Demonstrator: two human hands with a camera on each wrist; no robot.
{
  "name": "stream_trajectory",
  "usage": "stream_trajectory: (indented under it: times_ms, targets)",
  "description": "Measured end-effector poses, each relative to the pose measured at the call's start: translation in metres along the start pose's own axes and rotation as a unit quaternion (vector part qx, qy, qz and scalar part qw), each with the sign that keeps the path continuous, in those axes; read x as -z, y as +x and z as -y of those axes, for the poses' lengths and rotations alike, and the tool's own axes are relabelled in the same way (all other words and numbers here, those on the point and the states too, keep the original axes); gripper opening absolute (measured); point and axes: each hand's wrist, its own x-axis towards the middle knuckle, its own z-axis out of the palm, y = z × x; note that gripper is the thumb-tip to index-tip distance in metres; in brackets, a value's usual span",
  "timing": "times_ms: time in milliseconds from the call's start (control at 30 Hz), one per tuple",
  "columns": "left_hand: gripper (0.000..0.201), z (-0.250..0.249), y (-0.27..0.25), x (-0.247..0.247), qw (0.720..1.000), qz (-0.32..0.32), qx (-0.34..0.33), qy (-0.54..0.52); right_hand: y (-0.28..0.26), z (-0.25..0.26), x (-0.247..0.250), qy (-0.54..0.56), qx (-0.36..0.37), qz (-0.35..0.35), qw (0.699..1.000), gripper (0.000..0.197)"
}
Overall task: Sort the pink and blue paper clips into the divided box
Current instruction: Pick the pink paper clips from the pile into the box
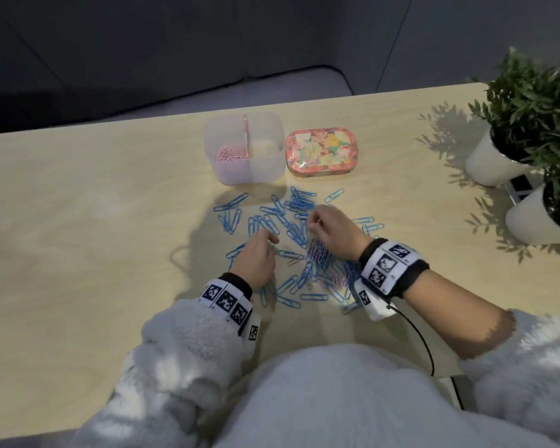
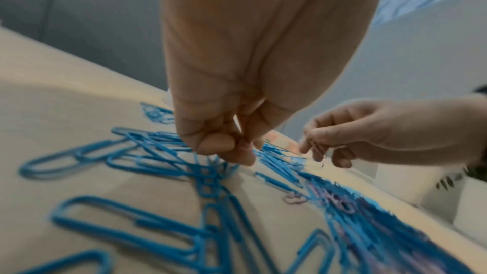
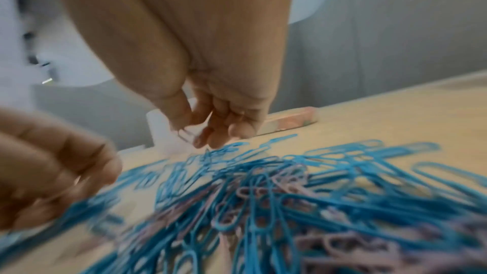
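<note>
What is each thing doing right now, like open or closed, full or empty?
Clear box: open; pink clips in its left side, right side looks empty.
Flowery tin: closed.
Clip pile: loose on the table, mostly blue.
Right hand: pinching pink clips.
Left hand: fingers curled, down in blue clips.

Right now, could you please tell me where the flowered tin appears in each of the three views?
Head: flowered tin at the table's far side, right of the clear divided box.
Left wrist: a pink sliver between the two hands.
Right wrist: a blurred strip behind the right hand.
Shared landmark: the blue clips.
</note>
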Motion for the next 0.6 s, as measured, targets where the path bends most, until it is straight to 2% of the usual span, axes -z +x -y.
stream_trajectory:
  times_ms: [67, 133, 233, 267, 300, 333, 367, 433, 467, 533, 600]
  targets:
    - [0.019, -0.005, 0.007, 0.001, 0.998, 0.018, 0.029, -0.043, -0.005, -0.01, 0.012, 0.115, -0.04, -0.091, 0.988, 0.005]
    - [0.013, -0.009, 0.012, -0.001, 0.998, 0.031, 0.023, -0.047, -0.01, -0.022, 0.019, 0.21, -0.09, -0.124, 0.966, 0.009]
    - [0.01, -0.009, 0.015, -0.007, 0.997, 0.059, -0.027, 0.05, -0.015, -0.033, 0.02, 0.329, -0.182, -0.099, 0.921, 0.029]
    - [0.011, -0.007, 0.015, -0.008, 0.994, 0.059, -0.038, 0.08, -0.018, -0.032, 0.018, 0.363, -0.201, -0.087, 0.905, 0.034]
    - [0.012, -0.006, 0.015, -0.009, 0.993, 0.052, -0.048, 0.098, -0.02, -0.032, 0.016, 0.372, -0.204, -0.077, 0.902, 0.036]
    - [0.011, -0.004, 0.015, -0.008, 0.992, 0.041, -0.054, 0.105, -0.022, -0.029, 0.015, 0.353, -0.192, -0.066, 0.913, 0.033]
    - [0.01, -0.003, 0.016, -0.006, 0.992, 0.032, -0.057, 0.107, -0.025, -0.025, 0.013, 0.306, -0.165, -0.052, 0.936, 0.029]
    - [0.006, -0.001, 0.017, -0.002, 0.994, 0.022, -0.052, 0.096, -0.03, -0.019, 0.009, 0.117, -0.078, -0.009, 0.99, 0.014]
    - [0.004, 0.001, 0.018, 0.0, 0.995, 0.017, -0.047, 0.089, -0.032, -0.016, 0.007, 0.0, -0.044, 0.01, 0.999, 0.014]
    - [0.006, 0.003, 0.019, 0.002, 0.995, -0.009, -0.044, 0.092, -0.034, -0.014, 0.002, -0.159, 0.003, 0.011, 0.987, 0.023]
    - [0.01, 0.004, 0.018, 0.001, 0.992, -0.043, -0.055, 0.109, -0.031, -0.016, 0.002, -0.185, 0.025, 0.004, 0.982, 0.022]
